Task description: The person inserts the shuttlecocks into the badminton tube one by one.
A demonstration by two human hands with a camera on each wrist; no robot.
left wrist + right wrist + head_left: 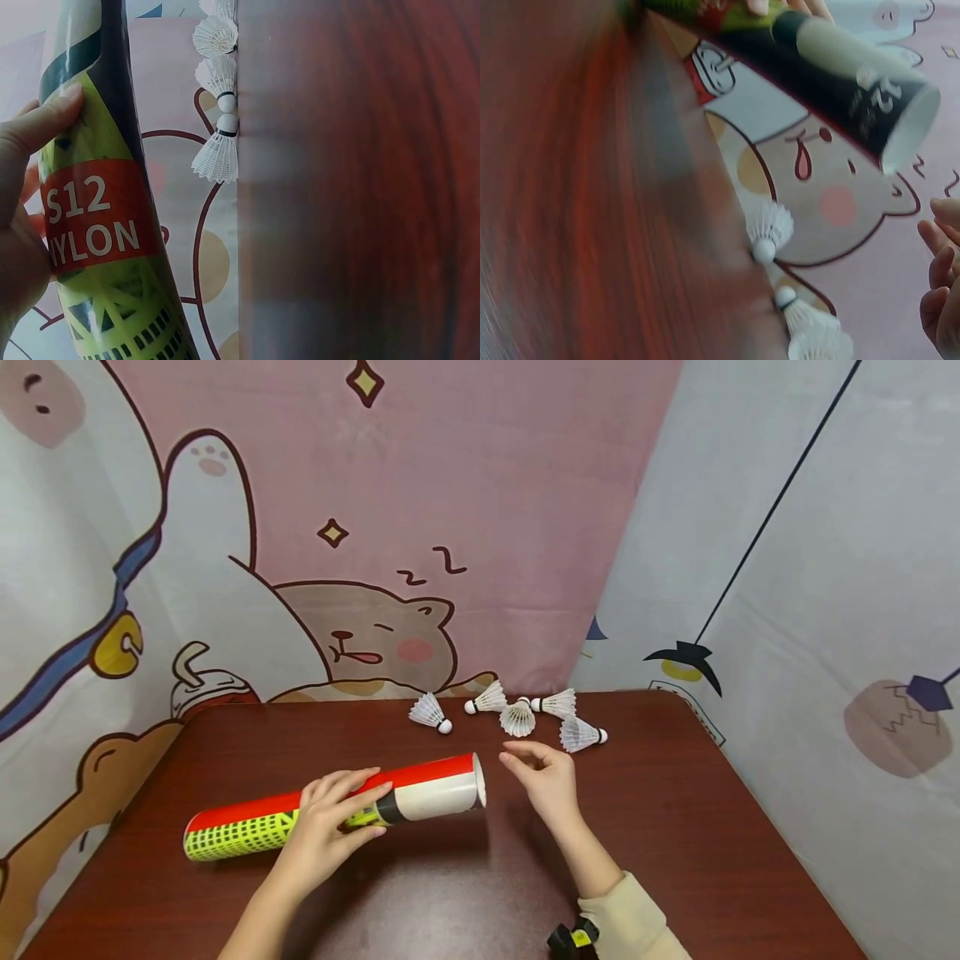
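A long shuttlecock tube [420, 789], red, white and yellow-green, lies slanted low over the dark wooden table [675, 827], its open end pointing right. My left hand [330, 827] grips the tube around its middle; the left wrist view shows my fingers [37, 127] curled on the tube [97, 217], labelled "S12 NYLON". My right hand [542, 770] hovers just right of the open end, fingers loosely bent, holding nothing. Several white shuttlecocks [517, 718] lie scattered near the table's far edge, just beyond that hand. The right wrist view shows the tube mouth [911, 127] and two shuttlecocks [769, 229].
Cartoon-printed cloth [360, 635] hangs behind the table and along both sides. A small black and yellow object [572, 937] sits by my right sleeve at the front edge. Bare table surface stretches along the front and the right side.
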